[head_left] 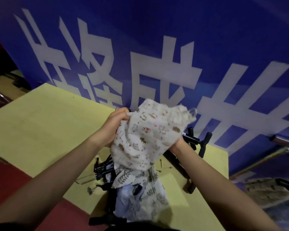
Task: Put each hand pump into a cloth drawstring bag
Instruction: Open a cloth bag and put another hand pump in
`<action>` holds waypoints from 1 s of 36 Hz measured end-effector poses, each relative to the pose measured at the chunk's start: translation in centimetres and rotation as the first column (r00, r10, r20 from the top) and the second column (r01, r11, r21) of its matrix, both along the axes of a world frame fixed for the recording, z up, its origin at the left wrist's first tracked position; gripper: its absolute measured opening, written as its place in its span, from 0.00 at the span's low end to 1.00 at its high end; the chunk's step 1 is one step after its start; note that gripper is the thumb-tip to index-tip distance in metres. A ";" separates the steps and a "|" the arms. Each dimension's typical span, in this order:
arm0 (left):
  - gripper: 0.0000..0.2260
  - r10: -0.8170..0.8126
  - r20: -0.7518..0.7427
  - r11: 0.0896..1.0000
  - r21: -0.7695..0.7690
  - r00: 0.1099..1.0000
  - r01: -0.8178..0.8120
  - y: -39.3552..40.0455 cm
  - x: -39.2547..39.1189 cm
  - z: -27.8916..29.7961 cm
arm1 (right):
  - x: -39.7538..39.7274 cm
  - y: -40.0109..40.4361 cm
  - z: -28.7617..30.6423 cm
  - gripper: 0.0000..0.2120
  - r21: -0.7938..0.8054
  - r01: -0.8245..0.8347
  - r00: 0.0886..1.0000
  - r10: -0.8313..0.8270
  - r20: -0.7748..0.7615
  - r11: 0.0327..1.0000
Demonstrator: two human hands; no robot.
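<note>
Both bare forearms reached up from the lower corners of the frame and met near its centre. The left hand (pixel 114 126) sat curled, fingers bunched at centre left. The right hand (pixel 178 143) lay mostly hidden at centre right, only its wrist showing, so its fingers could not be read.

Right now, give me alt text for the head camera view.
Both hands, left hand and right hand, hold up a bear-print cloth bag above a yellow table. Black hand pumps and a leaf-print bag lie below.
</note>
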State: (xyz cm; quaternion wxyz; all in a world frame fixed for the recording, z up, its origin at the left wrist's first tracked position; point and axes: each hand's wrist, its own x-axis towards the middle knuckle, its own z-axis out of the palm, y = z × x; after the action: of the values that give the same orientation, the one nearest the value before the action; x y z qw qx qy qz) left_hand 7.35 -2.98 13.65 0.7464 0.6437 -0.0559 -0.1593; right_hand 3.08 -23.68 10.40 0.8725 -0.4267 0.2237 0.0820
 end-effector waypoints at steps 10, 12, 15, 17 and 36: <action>0.10 0.052 -0.015 0.993 0.111 0.999 -0.050 -0.6 -3.2 -2.7 | -4.4 -4.3 2.0 0.27 -0.116 -0.274 0.961 0.277 0.012 0.955; 0.06 0.072 -0.018 0.992 0.103 0.997 -0.069 -1.0 -3.4 -3.0 | -5.5 -3.9 1.8 0.23 -0.175 -0.396 0.918 0.386 -0.088 0.901; 0.04 0.068 0.016 0.986 0.153 0.998 -0.069 -1.8 -3.5 -3.2 | -7.0 -2.9 1.4 0.22 -0.178 -0.489 0.870 0.463 -0.170 0.854; 0.05 0.074 0.084 0.956 0.277 0.994 -0.095 -2.3 -3.4 -3.4 | -7.4 -2.3 0.9 0.23 -0.198 -0.427 0.904 0.413 -0.109 0.882; 0.10 -0.054 0.113 0.987 0.158 0.992 0.036 -6.9 -7.6 0.5 | -5.9 1.7 3.9 0.16 0.030 -0.017 0.968 0.009 0.251 0.999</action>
State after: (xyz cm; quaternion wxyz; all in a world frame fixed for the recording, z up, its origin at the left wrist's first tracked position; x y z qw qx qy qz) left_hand -0.22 -9.93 14.15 0.6856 0.7068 -0.1013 -0.1419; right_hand -2.77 -21.93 14.26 0.8999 -0.4211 0.1073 0.0365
